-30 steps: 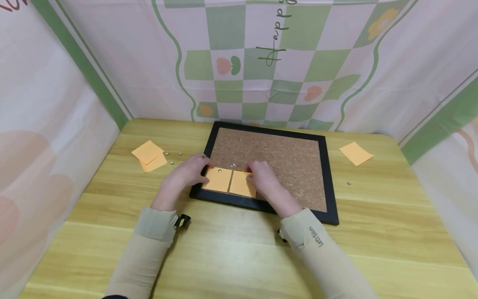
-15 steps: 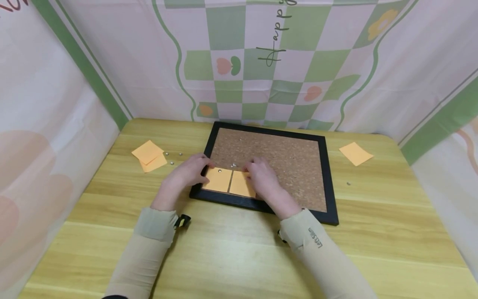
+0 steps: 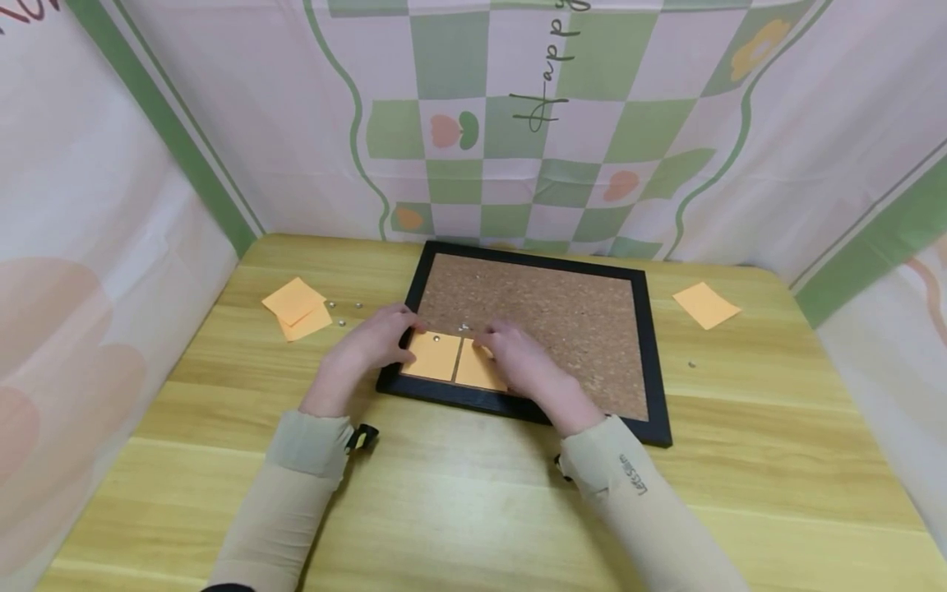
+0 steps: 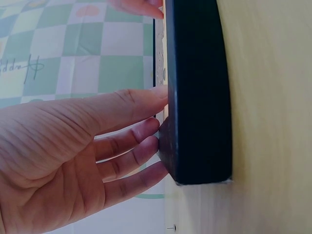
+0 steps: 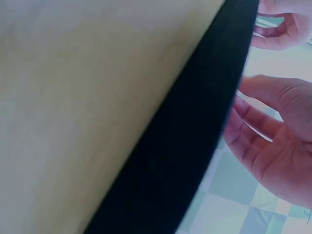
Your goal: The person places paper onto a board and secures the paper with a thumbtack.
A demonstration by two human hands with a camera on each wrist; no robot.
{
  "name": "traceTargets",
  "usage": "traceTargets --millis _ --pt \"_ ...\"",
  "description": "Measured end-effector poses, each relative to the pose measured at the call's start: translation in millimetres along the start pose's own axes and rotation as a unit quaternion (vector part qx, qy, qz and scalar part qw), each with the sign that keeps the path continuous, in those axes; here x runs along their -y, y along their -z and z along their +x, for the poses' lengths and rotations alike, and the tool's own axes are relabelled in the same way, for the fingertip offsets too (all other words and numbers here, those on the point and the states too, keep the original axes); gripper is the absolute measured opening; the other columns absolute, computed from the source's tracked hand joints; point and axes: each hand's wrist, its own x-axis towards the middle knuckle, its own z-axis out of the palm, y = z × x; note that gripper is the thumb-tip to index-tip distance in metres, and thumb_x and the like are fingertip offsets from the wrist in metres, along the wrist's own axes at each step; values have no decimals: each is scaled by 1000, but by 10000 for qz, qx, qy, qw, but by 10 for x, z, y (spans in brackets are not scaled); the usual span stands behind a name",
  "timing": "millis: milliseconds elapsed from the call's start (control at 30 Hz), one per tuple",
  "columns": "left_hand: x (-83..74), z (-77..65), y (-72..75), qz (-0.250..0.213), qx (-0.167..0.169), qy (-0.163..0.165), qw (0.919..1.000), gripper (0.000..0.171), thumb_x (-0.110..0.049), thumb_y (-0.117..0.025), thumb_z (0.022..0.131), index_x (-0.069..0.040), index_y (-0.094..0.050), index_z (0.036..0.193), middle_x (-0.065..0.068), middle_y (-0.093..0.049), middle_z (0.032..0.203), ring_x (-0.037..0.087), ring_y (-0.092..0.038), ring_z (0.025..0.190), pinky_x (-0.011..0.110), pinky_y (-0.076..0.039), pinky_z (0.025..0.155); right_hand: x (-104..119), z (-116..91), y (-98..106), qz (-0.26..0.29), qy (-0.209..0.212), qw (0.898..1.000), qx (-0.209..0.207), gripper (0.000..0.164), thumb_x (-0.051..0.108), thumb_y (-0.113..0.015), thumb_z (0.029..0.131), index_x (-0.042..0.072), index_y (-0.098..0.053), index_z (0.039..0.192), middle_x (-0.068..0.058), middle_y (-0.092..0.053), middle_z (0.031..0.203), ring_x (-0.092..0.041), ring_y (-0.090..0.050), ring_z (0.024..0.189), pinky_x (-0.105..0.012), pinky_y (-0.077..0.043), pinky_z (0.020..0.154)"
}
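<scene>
A corkboard (image 3: pixel 547 321) in a black frame (image 3: pixel 657 362) lies on the table. Two orange sticky notes sit side by side in its near left corner. The left note (image 3: pixel 431 358) bears a silver thumbtack (image 3: pixel 436 338) near its top edge. My left hand (image 3: pixel 373 339) rests at that corner, its fingers fairly straight in the left wrist view, touching the frame and the left note's edge. My right hand (image 3: pixel 521 358) lies over the right part of the right note (image 3: pixel 477 367), fingertips at its upper edge. Small silver tacks (image 3: pixel 464 327) lie on the cork just above the notes.
Overlapping orange notes (image 3: pixel 297 308) lie on the table at the left, with several loose tacks (image 3: pixel 341 323) beside them. Another orange note (image 3: pixel 706 305) and a tack (image 3: pixel 691 364) lie right of the board. A patterned cloth (image 3: pixel 510 181) hangs behind the table.
My right hand's fingertips have slid left along the upper part of the right note, toward the gap between the notes. My left hand stays in place.
</scene>
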Motion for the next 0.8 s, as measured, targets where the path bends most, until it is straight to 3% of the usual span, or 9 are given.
traceTargets --millis 167,433,633,800 --pt "11 -4 -3 -47 -4 -48 10000 49 -18 -74 91 -9 -59 136 13 -52 142 31 -49 133 46 -43 112 -42 -70 63 145 101 9995 273 28 7 -75 88 2 -70 115 -17 -65 128 -35 -61 117 -46 -52 101" --pt "84 2 22 -158 -20 -356 9992 43 -15 -70 94 -7 -59 135 15 -55 139 32 -52 130 46 -45 110 -138 -187 98 331 360 9978 454 37 12 -75 88 -2 -67 121 -18 -62 136 -37 -54 128 -49 -43 111" --pt "214 23 56 -798 -233 -841 9930 35 -6 -63 97 -5 -62 131 16 -62 133 32 -59 122 45 -51 103 -153 -263 122 314 483 9967 570 40 12 -76 88 -3 -65 123 -19 -58 141 -39 -51 134 -53 -37 116" --pt "333 26 92 -1279 -460 -1117 9844 29 -3 -58 99 -6 -65 127 14 -66 128 30 -62 118 45 -52 100 -115 -292 136 136 343 9969 695 34 11 -75 89 -1 -66 119 -20 -57 141 -39 -52 133 -50 -42 113"
